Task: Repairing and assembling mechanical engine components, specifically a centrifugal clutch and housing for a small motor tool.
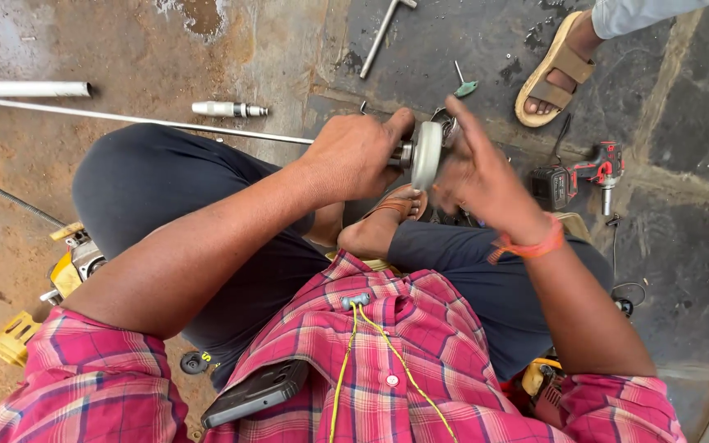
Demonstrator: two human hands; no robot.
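Below, the person sits cross-legged on a stained, rough concrete floor (683,246), both forearms reaching forward over dark trousers. The left hand (353,156) comes in from the left with the wrist straight and the knuckles up; its fingers are curled tight around a short metal shaft, the thumb lying along the top towards a grey metal disc (427,154). That disc, seen nearly edge-on, is round, thick-rimmed and dull silver, and it sits between the two hands just above the person's folded foot in a brown sandal (400,201). The right hand (482,176) meets the disc from the other side, palm turned towards its face, index finger stretched up and forward and the other fingers loosely spread; it is motion-blurred, so whether the fingertips press the disc cannot be told. An orange thread band (535,244) circles the right wrist.

Just beyond the right hand a red and black cordless drill (580,176) lies on the floor. A thin steel rod (125,119) runs across behind the left arm, with a white pipe (26,89) above it and a small silver cylinder (227,108) near it. A T-handled wrench (383,33) lies further off. Another person's foot in a tan sandal (555,74) stands at upper right. A dark phone (256,392) sticks out of the pink checked shirt's pocket.
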